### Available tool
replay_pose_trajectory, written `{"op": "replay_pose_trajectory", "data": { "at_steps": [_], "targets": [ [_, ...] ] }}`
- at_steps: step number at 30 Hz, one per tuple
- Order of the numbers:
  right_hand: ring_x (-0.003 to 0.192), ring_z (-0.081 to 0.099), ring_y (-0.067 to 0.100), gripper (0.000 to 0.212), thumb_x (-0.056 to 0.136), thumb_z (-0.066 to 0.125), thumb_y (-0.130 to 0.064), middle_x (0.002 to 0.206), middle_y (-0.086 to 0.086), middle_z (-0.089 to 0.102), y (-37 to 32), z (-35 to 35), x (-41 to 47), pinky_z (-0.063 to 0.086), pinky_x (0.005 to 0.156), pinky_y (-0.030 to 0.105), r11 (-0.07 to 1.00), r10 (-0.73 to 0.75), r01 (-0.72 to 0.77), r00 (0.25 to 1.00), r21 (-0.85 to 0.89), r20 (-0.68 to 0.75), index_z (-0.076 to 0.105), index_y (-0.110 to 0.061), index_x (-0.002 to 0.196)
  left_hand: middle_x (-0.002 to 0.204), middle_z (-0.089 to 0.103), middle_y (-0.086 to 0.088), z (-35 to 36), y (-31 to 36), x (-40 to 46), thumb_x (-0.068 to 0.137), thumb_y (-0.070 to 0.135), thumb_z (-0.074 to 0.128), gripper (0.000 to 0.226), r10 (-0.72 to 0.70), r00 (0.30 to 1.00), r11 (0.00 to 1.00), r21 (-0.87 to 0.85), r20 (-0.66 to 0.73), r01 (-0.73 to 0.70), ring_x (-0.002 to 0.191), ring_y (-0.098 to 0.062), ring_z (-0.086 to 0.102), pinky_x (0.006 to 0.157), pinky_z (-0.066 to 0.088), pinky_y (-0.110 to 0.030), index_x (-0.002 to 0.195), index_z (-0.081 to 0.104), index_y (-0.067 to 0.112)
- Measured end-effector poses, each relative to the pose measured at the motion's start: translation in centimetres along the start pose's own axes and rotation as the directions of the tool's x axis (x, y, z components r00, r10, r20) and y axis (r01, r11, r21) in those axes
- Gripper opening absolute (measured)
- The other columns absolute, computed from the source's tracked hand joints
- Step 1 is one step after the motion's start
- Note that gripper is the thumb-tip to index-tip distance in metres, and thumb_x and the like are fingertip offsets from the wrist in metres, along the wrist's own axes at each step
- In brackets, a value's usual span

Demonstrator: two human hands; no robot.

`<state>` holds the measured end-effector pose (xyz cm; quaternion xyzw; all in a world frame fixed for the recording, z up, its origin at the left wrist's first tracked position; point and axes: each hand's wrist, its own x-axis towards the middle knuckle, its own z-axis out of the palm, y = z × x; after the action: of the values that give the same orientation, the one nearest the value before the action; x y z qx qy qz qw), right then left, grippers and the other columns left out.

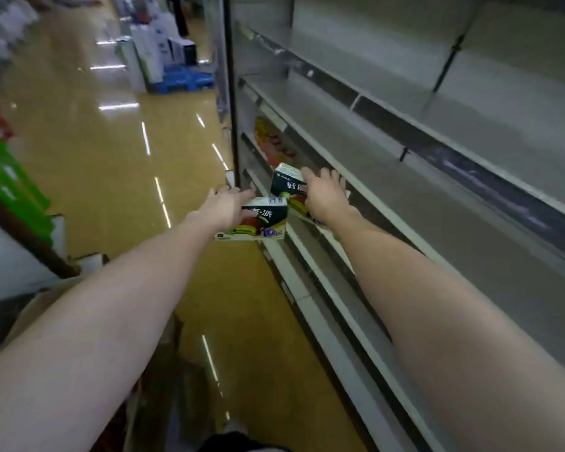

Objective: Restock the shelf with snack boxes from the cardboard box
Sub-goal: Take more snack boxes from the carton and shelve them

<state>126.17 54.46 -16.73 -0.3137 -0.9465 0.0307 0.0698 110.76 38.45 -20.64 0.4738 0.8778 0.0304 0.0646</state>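
Both arms reach forward toward the lower left end of a grey metal shelf unit (pixel 388 220). My left hand (pixel 224 207) grips a dark snack box (pixel 263 220) with green and brown cakes printed on it, held out over the aisle floor just before the shelf edge. My right hand (pixel 325 194) holds a second box of the same kind (pixel 287 182), tilted, at the front lip of a low shelf. Beyond it, red and orange packages (pixel 274 143) stand on a shelf. The cardboard box (pixel 40 308) shows as a brown edge under my left forearm.
The upper shelves (pixel 437 102) on the right are bare grey boards with price rails. A glossy yellow floor (pixel 111 158) runs ahead. White boxes on a blue pallet (pixel 183 79) stand far down the aisle. Green displays (pixel 4 177) line the left.
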Motion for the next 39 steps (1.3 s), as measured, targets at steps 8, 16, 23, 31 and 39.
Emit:
{"op": "replay_pose_trajectory", "data": {
  "at_steps": [8, 16, 23, 31, 39],
  "targets": [
    [0.134, 0.034, 0.039, 0.052, 0.096, 0.043, -0.008, 0.145, 0.020, 0.042, 10.8, -8.0, -11.7, 0.025, 0.112, 0.049, 0.976, 0.213, -0.217, 0.972, -0.031, -0.103, 0.038, -0.019, 0.146, 0.132, 0.054, -0.012, -4.0, 15.1, -4.6, 0.101, 0.051, 0.040, 0.050, 0.225, 0.968, 0.971, 0.106, -0.112, -0.214, 0.124, -0.033, 0.045, 0.104, 0.032, -0.051, 0.143, 0.042, 0.024],
    [0.127, 0.042, 0.038, 0.051, 0.098, 0.050, -0.017, 0.136, 0.016, 0.052, 17.7, -13.4, -24.1, 0.035, 0.106, 0.048, 0.891, 0.454, -0.443, 0.854, 0.102, -0.254, 0.031, -0.015, 0.145, 0.137, 0.048, -0.010, -7.1, 27.4, -9.9, 0.100, 0.049, 0.044, 0.050, 0.485, 0.854, 0.874, 0.132, -0.187, -0.468, 0.124, -0.033, 0.050, 0.103, 0.038, -0.052, 0.145, 0.040, 0.028],
    [0.112, 0.053, 0.039, 0.032, 0.099, 0.050, -0.019, 0.122, 0.019, 0.059, 20.6, -17.7, -34.2, 0.042, 0.094, 0.045, 0.774, 0.615, -0.625, 0.708, 0.098, -0.346, 0.043, -0.017, 0.130, 0.135, 0.050, -0.010, -9.1, 35.5, -14.9, 0.099, 0.048, 0.048, 0.045, 0.639, 0.728, 0.764, 0.095, -0.248, -0.638, 0.122, -0.034, 0.052, 0.103, 0.039, -0.048, 0.143, 0.045, 0.037],
    [0.118, 0.050, 0.037, 0.036, 0.097, 0.051, -0.021, 0.124, 0.017, 0.062, 21.7, -21.1, -46.1, 0.036, 0.098, 0.046, 0.626, 0.681, -0.778, 0.573, -0.042, -0.456, 0.045, -0.020, 0.132, 0.148, 0.044, -0.008, -9.0, 43.4, -21.4, 0.100, 0.047, 0.048, 0.041, 0.764, 0.600, 0.623, 0.027, -0.237, -0.782, 0.134, -0.031, 0.044, 0.114, 0.024, -0.052, 0.140, 0.050, 0.040],
    [0.105, 0.054, 0.033, 0.024, 0.097, 0.048, -0.026, 0.113, 0.013, 0.065, 24.5, -24.4, -59.2, 0.039, 0.088, 0.043, 0.509, 0.700, -0.859, 0.455, -0.064, -0.550, 0.053, -0.021, 0.121, 0.137, 0.050, -0.011, -9.9, 52.8, -29.4, 0.101, 0.051, 0.042, 0.043, 0.864, 0.433, 0.466, 0.088, -0.256, -0.880, 0.125, -0.032, 0.050, 0.112, 0.028, -0.053, 0.142, 0.048, 0.041]
  ]
}}
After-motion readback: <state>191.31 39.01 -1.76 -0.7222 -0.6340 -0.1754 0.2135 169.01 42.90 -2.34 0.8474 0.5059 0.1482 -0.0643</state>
